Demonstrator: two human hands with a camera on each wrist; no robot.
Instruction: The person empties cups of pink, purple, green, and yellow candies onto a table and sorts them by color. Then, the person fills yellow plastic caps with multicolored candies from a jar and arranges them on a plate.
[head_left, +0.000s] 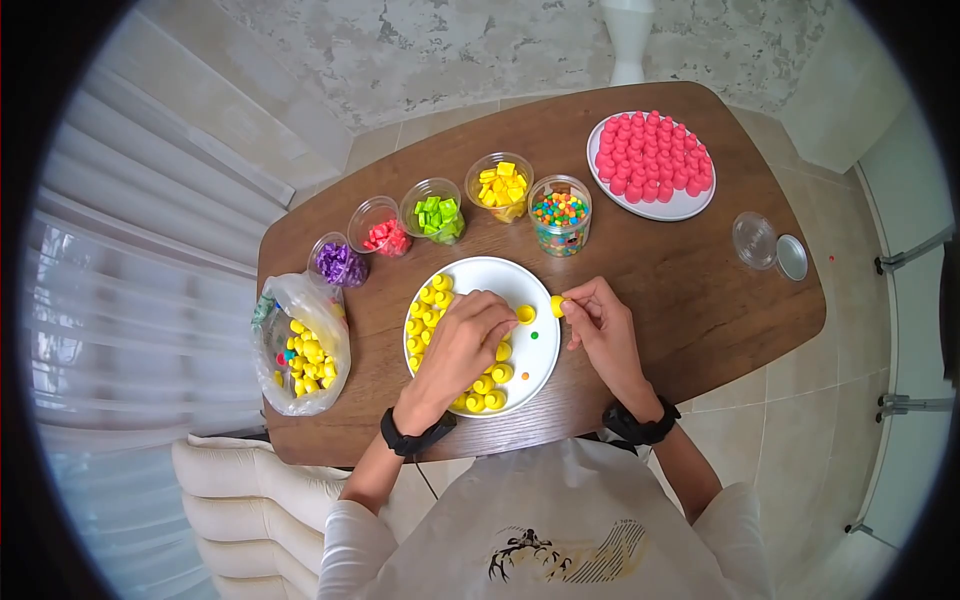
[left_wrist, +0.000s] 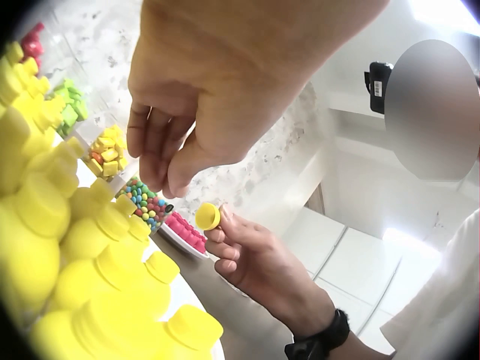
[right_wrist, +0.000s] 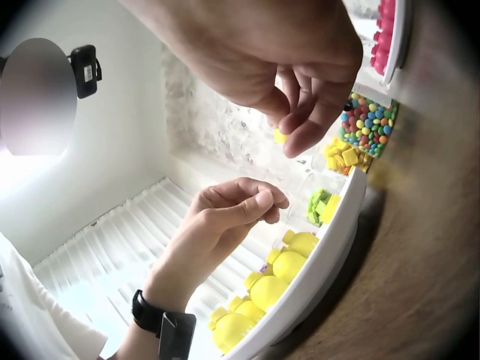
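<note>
Over the white plate (head_left: 547, 352), the left hand (head_left: 462, 340) has its thumb and fingertips close together beside a hollow yellow piece (head_left: 526, 315); nothing shows between them, though a small item could be hidden. My right hand (head_left: 607, 335) pinches a small yellow cup (head_left: 557, 306) by the plate's right edge. In the left wrist view, that cup (left_wrist: 208, 217) shows its hollow opening at the right hand's (left_wrist: 259, 262) fingertips. Yellow knobbed pieces (head_left: 495, 399) fill the plate's left and lower part. A green candy (head_left: 534, 335) and an orange one (head_left: 525, 376) lie on the plate.
Behind the plate stand tubs of purple (head_left: 341, 265), red (head_left: 387, 238), green (head_left: 437, 216) and yellow pieces (head_left: 502, 187), and one of coloured candies (head_left: 561, 212). Left is a bag of yellow pieces (head_left: 311, 357); back right, a plate of pink pieces (head_left: 655, 160); far right, a lid (head_left: 792, 257).
</note>
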